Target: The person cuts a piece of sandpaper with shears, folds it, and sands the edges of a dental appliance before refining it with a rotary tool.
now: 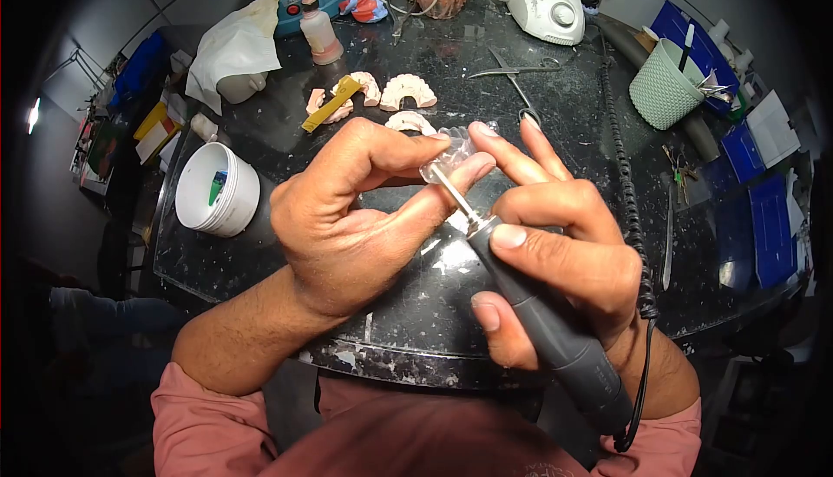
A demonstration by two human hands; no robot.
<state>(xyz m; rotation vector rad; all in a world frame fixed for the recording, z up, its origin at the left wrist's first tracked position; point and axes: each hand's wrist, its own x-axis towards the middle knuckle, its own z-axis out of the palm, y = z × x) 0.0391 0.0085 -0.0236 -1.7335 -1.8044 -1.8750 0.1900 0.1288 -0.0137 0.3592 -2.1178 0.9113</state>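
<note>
Between the thumb and fingers of my left hand (356, 190) is a clear dental aligner (452, 152), held up above the table. My right hand (564, 251) grips a dark grey rotary handpiece (551, 321), its body slanting down to the lower right. The handpiece's thin metal bit (455, 192) points at the aligner and reaches its near edge; whether it touches cannot be made out. Fingertips of my right hand rest close to the aligner's right side. Behind my hands lie dental plaster models (408, 92), one partly hidden by my left hand.
A white tub (217, 190) stands at the left. Scissors (519, 73) lie behind my right hand. The coiled cord (620, 156) runs along the right toward a white control box (547, 6). A green basket (666, 86) holds tools. A yellow strip (332, 105) lies across the models.
</note>
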